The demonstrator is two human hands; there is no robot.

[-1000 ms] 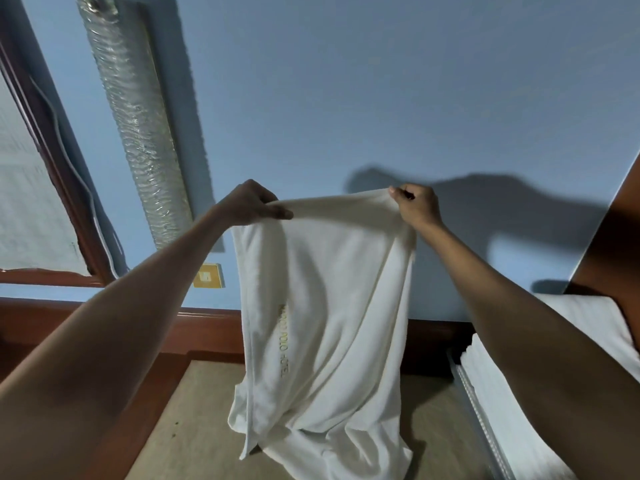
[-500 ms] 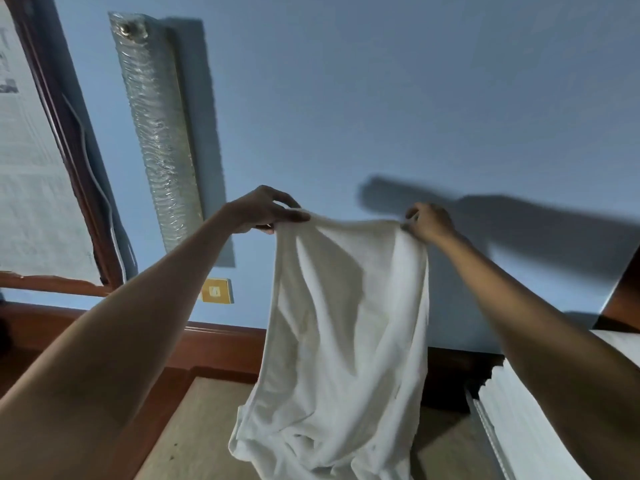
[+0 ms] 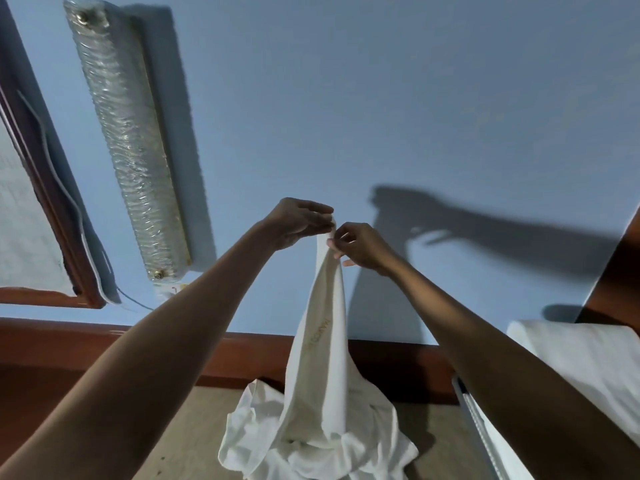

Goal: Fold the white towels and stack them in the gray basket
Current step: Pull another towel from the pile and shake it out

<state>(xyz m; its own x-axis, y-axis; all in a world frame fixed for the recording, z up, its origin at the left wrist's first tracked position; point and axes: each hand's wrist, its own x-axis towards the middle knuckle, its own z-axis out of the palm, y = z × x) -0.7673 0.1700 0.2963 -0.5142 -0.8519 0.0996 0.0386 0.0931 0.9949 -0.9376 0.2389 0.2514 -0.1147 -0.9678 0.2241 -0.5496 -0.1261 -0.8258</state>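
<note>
Towel (image 3: 322, 368) between left hand (image 3: 297, 224), right hand (image 3: 361, 247)

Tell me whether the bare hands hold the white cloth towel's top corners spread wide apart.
No: the left hand and right hand meet at the top of the white cloth towel, pinching it together.

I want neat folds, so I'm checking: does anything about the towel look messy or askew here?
Yes. The white towel, pinched at its top by the left hand and right hand, hangs bunched into a narrow column, and its lower end lies crumpled in a heap on the beige surface. No damage or spill shows.
</note>
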